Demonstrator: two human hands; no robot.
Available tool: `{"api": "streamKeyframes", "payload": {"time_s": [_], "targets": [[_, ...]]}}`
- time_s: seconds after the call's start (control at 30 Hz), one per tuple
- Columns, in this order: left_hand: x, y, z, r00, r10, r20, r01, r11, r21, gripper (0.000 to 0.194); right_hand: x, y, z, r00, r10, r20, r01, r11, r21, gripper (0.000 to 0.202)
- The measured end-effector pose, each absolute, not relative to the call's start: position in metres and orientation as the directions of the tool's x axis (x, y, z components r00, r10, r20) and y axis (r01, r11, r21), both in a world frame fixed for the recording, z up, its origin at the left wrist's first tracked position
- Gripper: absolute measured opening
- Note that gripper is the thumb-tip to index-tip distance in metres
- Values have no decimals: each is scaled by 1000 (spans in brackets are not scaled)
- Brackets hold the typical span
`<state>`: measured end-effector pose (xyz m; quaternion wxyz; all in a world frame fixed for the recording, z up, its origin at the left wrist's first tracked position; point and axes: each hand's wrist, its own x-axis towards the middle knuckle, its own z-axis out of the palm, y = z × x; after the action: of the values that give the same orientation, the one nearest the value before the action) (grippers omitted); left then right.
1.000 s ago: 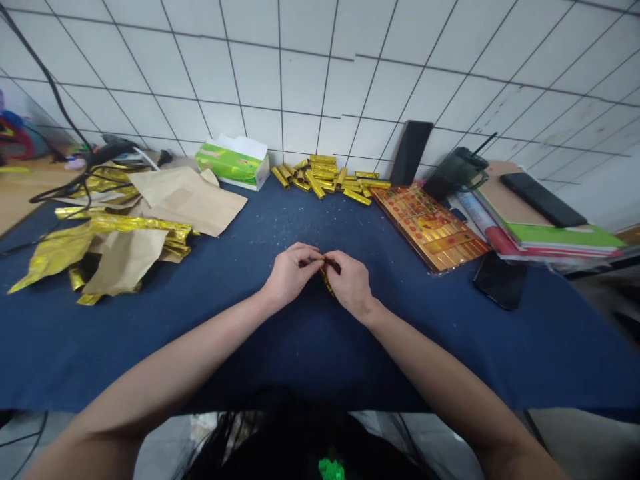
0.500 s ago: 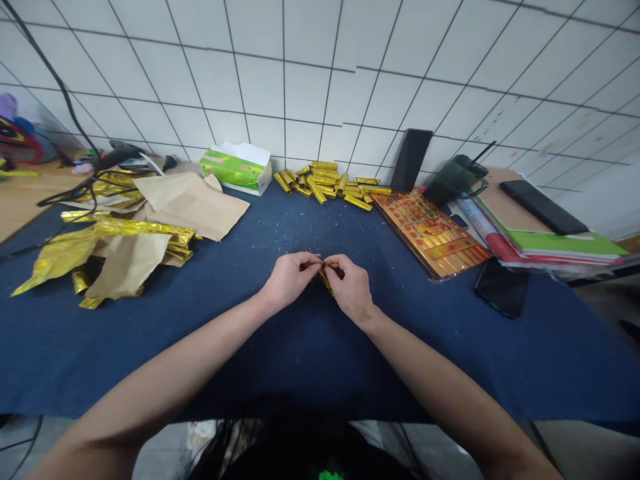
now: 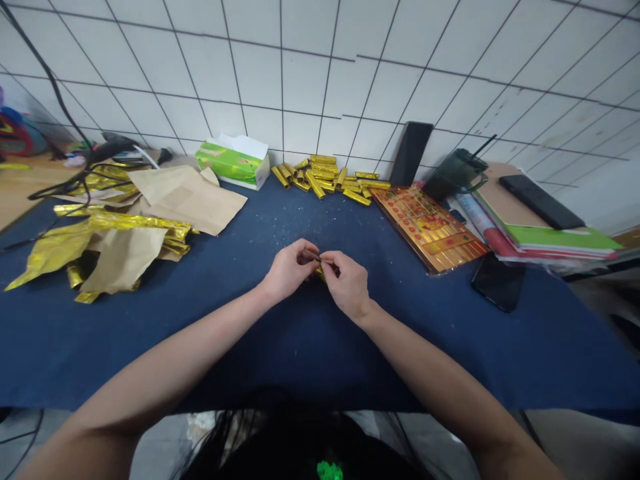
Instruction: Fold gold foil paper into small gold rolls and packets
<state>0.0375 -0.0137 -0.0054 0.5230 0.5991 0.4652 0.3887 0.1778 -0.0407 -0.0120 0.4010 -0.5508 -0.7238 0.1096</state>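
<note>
Left hand [image 3: 290, 270] and right hand [image 3: 347, 280] are narrowly pinching a gold foil piece [image 3: 321, 273], mostly hidden within the grip; gold tubes [image 3: 315, 184] are lying beyond it on the worktop [image 3: 415, 320].

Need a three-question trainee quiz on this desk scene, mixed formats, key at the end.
1. True or false: the green-and-white rectangular box stands left of the pile of small shiny gold tubes.

2. Multiple choice: the dark translucent mug with a handle stands
A) left of the box
B) between the box and the tubes
C) right of the tubes

3. Short answer: what colour is the small shiny piece showing between the bare left hand and the bare right hand?

Key: 1 true; 2 C; 3 gold.
</note>
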Motion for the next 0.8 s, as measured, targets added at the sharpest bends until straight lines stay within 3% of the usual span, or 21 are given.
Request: {"api": "streamKeyframes", "payload": {"time_s": [0.13, 0.2, 0.3, 0.47, 0.6, 0.8], "targets": [[39, -14, -4, 296, 951, -83, 128, 47, 991, 12, 179, -42, -15, -157, 817, 555, 729, 475, -493, 19], [39, -14, -3, 284, 953, -109, 100, 83, 991, 8, 179, -42, -15, -178, 808, 561, 712, 499, -494, 19], [37, -12, -2, 189, 975, -119, 47, 112, 993, 6, 179, -42, -14, -101, 851, 515, 640, 452, -621, 17], [33, -5, 0, 5, 992, -126, -122, 126, 984, 6, 180, -35, -14, 73, 936, 345, 430, 282, -858, 39], [33, -5, 0, -6, 989, -145, -182, 142, 973, 7, 180, -31, -20, 42, 967, 251, 288, 229, -930, 41], [36, -11, 2, 64, 989, -134, -183, 144, 973, 6, 178, -29, -21, 26, 984, 176, 150, 171, -974, 24]]}}
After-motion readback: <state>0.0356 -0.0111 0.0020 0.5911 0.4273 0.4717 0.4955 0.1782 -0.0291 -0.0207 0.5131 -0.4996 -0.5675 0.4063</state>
